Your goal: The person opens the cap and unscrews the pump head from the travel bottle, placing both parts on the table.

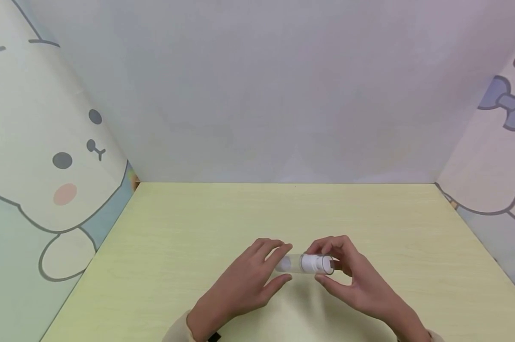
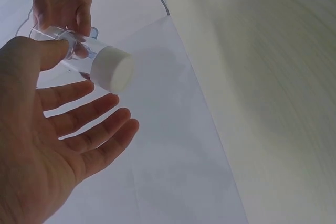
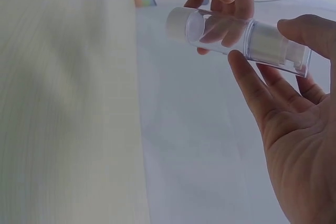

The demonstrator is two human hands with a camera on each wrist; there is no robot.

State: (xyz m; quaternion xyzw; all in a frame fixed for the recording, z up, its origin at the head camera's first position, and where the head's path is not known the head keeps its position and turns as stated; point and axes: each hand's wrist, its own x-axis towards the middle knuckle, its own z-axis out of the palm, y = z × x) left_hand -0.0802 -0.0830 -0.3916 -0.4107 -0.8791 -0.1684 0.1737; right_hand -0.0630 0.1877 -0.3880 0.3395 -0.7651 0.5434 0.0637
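Pale grey wall [image 1: 283,95] closes off the far side of the scene, with cartoon-printed panels to the left [image 1: 22,118] and right [image 1: 488,166], and a light yellow, wood-grained worktop [image 1: 197,213] spreading below. Through the head camera I watch two bare hands meet at the near part of the worktop, a little right of the middle. Between them is a slim, see-through bottle [image 1: 295,264], held roughly level above the surface, its length running left to right.

At its left end is a white base [image 2: 110,69]; at its right end, a clear cap [image 3: 296,59] surrounds a white inner part [image 3: 266,43] that looks like a pump head. From the right wrist camera I see the right hand [image 1: 360,280] gripping the capped end, thumb on one side and fingers on the other. The left hand [image 1: 249,275] is at the base end, its thumb and loosely extended fingers spread around the bottle rather than curled tightly onto it. I cannot tell whether any of those fingers touch the plastic.

I judge the step in hand to be steadying or turning the bottle between the two hands, with the right one apparently bearing the weight. The cap looks seated. For a two-handed hold, I would say the next move calls for the left fingers closing around the clear body while the right keeps its grip; smooth plastic could slip if either end is let go too soon.
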